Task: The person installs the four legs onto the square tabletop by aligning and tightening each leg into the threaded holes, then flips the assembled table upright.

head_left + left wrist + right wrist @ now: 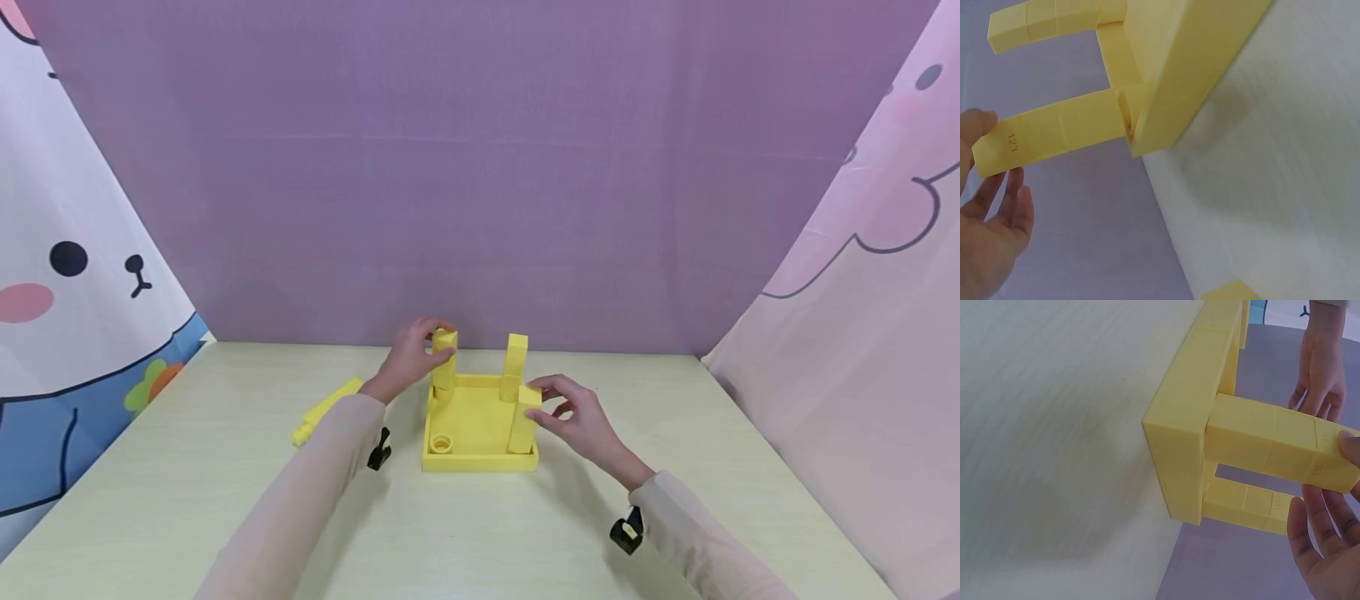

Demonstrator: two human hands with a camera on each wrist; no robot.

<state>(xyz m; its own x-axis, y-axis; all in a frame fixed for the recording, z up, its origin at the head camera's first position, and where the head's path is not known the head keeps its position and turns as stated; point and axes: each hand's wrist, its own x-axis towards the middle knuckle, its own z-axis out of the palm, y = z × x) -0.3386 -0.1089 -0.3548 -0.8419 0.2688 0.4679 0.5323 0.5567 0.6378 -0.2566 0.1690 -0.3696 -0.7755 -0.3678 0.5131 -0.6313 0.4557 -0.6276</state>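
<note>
A yellow tray [480, 463] is resting on the table [480, 542], and every place here is being given from that tray. At its far-left corner the left hand [411, 357] is pinching the upper end of a yellow post [446, 368], thumb on one side and fingers on the other, curling only part-way; the post is standing up from the corner and showing the figures 123 in the left wrist view. At the tray's near-right corner the right hand [581, 418] is gripping the top of a second post [527, 423] in the same half-closed way, between thumb and fingertips. A third post [514, 367] is standing by itself at the far-right corner. The near-left corner is showing a round socket [441, 444]. To the left of the tray a loose post [330, 408] is lying on its side, its knobbed end pointing nearer the wearer, the left forearm partly covering it. Beyond the tray a purple cloth [480, 183] is hanging
</note>
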